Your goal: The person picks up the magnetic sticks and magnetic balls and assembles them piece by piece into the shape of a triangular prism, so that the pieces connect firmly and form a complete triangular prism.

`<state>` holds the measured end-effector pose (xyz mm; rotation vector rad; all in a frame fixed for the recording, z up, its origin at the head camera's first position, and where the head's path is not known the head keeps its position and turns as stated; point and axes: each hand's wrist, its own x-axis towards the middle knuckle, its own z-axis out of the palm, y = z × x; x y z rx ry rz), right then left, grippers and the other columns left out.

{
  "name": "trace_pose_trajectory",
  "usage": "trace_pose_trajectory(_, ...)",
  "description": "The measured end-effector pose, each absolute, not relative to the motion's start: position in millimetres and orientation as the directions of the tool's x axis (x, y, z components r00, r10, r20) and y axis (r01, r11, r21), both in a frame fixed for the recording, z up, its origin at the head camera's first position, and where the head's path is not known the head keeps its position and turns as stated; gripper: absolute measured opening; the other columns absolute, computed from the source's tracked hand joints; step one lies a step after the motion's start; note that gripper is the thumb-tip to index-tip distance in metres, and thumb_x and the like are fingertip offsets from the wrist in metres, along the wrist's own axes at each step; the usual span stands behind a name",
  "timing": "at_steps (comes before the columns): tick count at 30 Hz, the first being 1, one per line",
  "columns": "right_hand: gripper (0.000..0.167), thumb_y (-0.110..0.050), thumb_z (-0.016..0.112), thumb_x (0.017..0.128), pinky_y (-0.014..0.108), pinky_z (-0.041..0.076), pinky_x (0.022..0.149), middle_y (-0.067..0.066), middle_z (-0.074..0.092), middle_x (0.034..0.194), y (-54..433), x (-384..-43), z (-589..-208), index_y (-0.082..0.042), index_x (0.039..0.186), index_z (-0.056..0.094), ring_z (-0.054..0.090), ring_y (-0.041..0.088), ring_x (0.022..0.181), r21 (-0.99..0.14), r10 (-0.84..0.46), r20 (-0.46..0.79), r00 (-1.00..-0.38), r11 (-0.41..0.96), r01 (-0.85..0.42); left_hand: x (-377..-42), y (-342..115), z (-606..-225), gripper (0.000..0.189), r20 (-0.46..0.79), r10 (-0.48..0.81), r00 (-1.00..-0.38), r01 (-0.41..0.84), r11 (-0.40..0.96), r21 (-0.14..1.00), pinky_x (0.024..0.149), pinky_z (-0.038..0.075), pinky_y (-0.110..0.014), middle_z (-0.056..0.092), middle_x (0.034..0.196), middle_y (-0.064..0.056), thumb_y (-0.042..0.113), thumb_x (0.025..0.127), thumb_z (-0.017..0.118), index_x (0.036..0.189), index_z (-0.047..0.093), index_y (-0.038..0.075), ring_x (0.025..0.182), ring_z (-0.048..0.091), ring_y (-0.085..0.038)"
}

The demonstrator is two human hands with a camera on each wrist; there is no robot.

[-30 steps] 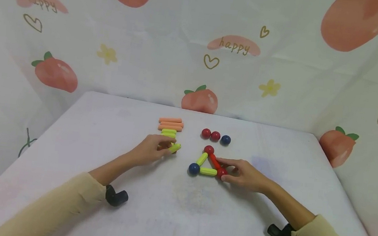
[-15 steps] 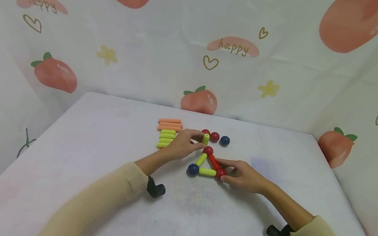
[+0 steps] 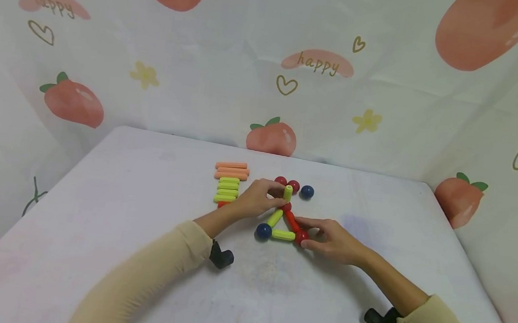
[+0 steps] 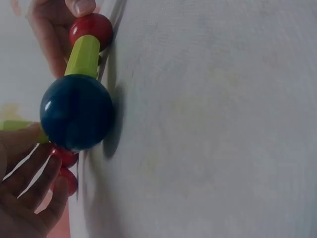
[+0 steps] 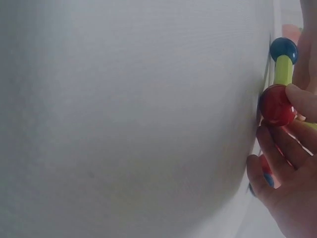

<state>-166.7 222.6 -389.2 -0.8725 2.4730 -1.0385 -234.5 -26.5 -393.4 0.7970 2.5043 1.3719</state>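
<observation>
A triangle of rods and balls lies on the table. Its corners are a blue ball point(image 3: 263, 231), a red ball point(image 3: 301, 237) at the near right and another red ball point(image 3: 287, 207) at the back. Two yellow-green rods and a red rod point(image 3: 292, 220) join them. My left hand point(image 3: 259, 199) pinches a yellow-green rod point(image 3: 287, 193) that stands upright, its lower end right at the back red ball. My right hand point(image 3: 333, 241) holds the near-right red ball between thumb and fingers, also seen as a red ball point(image 5: 277, 105) in the right wrist view.
Left of the hands lie orange rods point(image 3: 232, 171), several yellow-green rods point(image 3: 227, 186) and a partly hidden red rod point(image 3: 222, 204). Behind the triangle sit two red balls point(image 3: 293, 186) and a blue ball point(image 3: 307, 191). A patterned cloth point(image 3: 202, 73) hangs behind the table.
My left hand has carried a yellow-green rod rightward from the rod pile, turned it upright and brought it down to the back red ball. My right hand has stayed at its ball.
</observation>
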Motion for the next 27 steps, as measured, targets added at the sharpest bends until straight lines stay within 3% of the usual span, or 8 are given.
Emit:
trace_pose_trajectory(9,0.057,-0.019,0.070,0.093,0.037,0.054,0.088,0.014,0.059,0.137,222.0,-166.1,-387.9,-0.004,0.144,0.051,0.058,0.028,0.117,-0.718,-0.638,-0.055,-0.768,0.560,-0.414,-231.1,-70.1,-387.1,0.033,0.155,0.528,-0.835,0.437,0.466,0.769,0.091,0.054,-0.032,0.072,0.109,-0.007,0.010,0.094,0.069,0.126,0.067,0.003,0.103,0.066,-0.019)
trace_pose_trajectory(18,0.057,-0.019,0.071,0.093,0.040,0.054,0.089,0.016,0.058,0.139,223.4,-165.7,-387.0,-0.003,0.144,0.051,0.058,0.030,0.118,-0.713,-0.634,-0.057,-0.771,0.567,-0.413,-226.5,-123.3,-391.9,0.030,0.107,0.464,-0.879,0.375,0.534,0.758,0.088,0.056,-0.036,0.073,0.100,-0.005,0.007,0.089,0.074,0.118,0.069,0.002,0.095,0.069,-0.019)
trace_pose_trajectory(27,0.058,-0.021,0.071,0.093,0.037,0.054,0.090,0.013,0.057,0.140,222.4,-166.9,-390.1,-0.005,0.145,0.050,0.057,0.028,0.118,-0.718,-0.630,-0.064,-0.774,0.568,-0.403,-214.8,-148.3,-393.5,0.032,0.126,0.499,-0.857,0.447,0.599,0.664,0.080,0.055,-0.036,0.073,0.097,-0.001,0.008,0.083,0.079,0.114,0.071,0.003,0.090,0.066,-0.018)
